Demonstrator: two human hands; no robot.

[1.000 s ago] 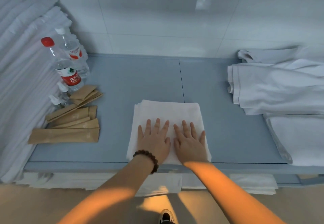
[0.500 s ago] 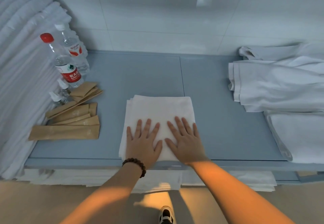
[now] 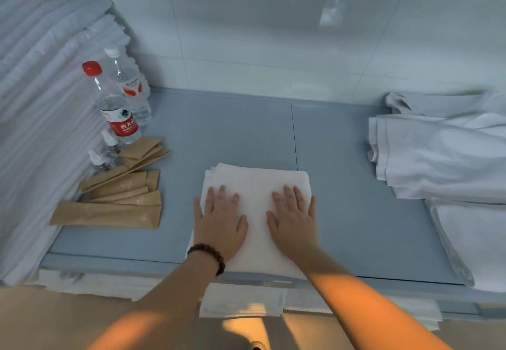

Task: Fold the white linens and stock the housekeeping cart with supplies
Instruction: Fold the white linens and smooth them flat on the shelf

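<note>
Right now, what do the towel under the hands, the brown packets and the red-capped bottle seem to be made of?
Towel: probably cotton terry, matte white; its surface looks soft and nubby, with thick folded layers.
Packets: likely kraft paper, matte brown; flat with sharp creased edges.
Bottle: clear glossy plastic, seemingly; see-through wall, printed label, red cap.

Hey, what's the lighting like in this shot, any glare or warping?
Head view: warm orange light streaks both forearms, while the cart top is cool and dim; a pale reflection glares on the wall tiles; wide-angle distortion bows the stacked linens at left; the right hand looks slightly soft.
</note>
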